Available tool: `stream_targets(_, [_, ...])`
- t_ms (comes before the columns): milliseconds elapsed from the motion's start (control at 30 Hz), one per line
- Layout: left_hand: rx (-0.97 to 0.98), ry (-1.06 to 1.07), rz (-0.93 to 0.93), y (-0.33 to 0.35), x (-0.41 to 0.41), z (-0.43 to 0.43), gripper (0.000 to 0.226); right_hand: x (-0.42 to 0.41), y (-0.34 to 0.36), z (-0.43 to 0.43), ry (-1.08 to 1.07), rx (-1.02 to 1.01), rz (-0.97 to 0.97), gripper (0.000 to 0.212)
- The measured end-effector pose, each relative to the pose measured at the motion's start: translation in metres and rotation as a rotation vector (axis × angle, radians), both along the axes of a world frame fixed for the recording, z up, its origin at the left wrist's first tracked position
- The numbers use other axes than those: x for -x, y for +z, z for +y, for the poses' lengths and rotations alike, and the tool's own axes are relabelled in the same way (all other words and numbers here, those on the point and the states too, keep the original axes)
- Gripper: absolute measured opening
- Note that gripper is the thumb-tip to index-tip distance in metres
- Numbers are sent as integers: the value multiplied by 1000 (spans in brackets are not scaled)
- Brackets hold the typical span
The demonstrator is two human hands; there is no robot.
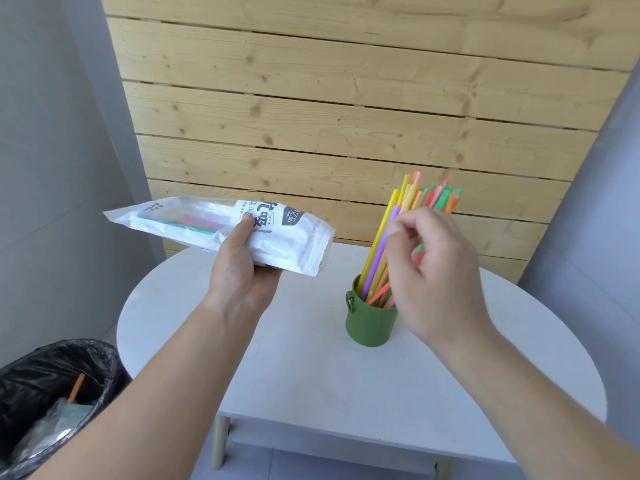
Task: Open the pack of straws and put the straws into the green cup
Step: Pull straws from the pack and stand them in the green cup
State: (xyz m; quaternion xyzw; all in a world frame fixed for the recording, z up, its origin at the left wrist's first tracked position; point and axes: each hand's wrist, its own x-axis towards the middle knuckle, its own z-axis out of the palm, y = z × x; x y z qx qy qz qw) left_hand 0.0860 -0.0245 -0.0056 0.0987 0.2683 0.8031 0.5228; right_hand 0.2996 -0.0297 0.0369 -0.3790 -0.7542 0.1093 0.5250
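Gripping pack (277, 233) in left hand (242, 271) above table's (294, 375) left rear, thumb pressed on top, fingers curled underneath, clamped on it. Held roughly level, seal-strip end toward the cup; a few straws (197, 224) visible through its clear window. Standing upright on the table, right of centre: green cup (370, 323), holding a bunch (382, 247) of coloured straws fanned upward. Just in front of those, right hand (429, 271), fingers loosely curled, thumb beside a purple straw — cannot tell whether pinching one. Lower left, beside the table: black-lined bin (104, 368) with an orange straw and plastic scraps inside
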Motion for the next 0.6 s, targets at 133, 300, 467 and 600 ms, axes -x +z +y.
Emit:
stream_targets(133, [-2,-2,-12,0,3,0,17,-6,5,11,-106,-52,-45,12])
stream_targets(300, [0,3,-19,0,2,0,17,-26,19,37,-252,108,-157,18])
stream_targets(467, [5,3,-10,-1,-1,2,16,-33,26,54,-192,233,-32,29])
stream_targets(600, [15,9,-12,-3,0,3,17,-29,22,60,-156,240,65,39])
